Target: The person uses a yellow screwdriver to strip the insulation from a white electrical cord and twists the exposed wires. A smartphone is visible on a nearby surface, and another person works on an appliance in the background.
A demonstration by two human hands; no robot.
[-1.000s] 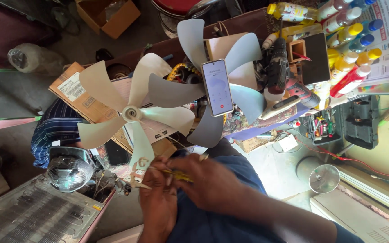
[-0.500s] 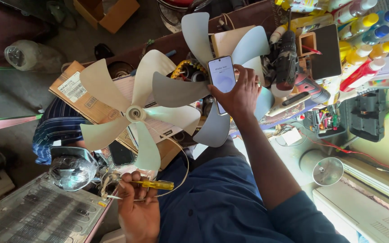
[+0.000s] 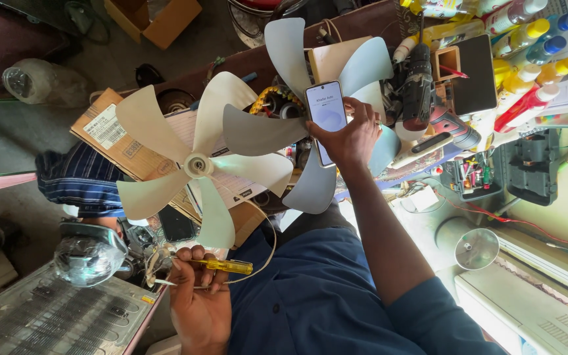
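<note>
Change since earlier frames: right hand (image 3: 348, 137) has left the left hand and gone up to the phone (image 3: 327, 118); it now grips the phone, fingers clamped round its edges, screen lit.
Left hand (image 3: 198, 299): fingers closed on a yellow-handled screwdriver (image 3: 221, 265) and a loop of pale wire (image 3: 258, 253); low in the frame, well apart from the right hand.
Fan blades: cream fan (image 3: 195, 164) lies between the two hands, above the left hand; grey fan (image 3: 297, 72) lies behind and around the right hand and phone.
Packages and labels: flat brown carton (image 3: 123, 148) under the cream fan, bearing a white rectangular label (image 3: 105, 125) with a barcode. Open brown box (image 3: 152, 16) far above the left hand. Row of squeeze bottles (image 3: 527, 39), yellow, red and blue capped, right of the right hand, against a printed white sheet. Open black case (image 3: 527, 167) of small tools just right of the right forearm.
Other items: black drill (image 3: 415, 85) just right of the phone; striped blue cloth (image 3: 77, 184) left of the cream fan; shiny metal disc (image 3: 476, 248) right of the forearm.
Surface: cluttered tabletop (image 3: 422, 217), pale and brightly lit at right. Dark floor at upper left.
</note>
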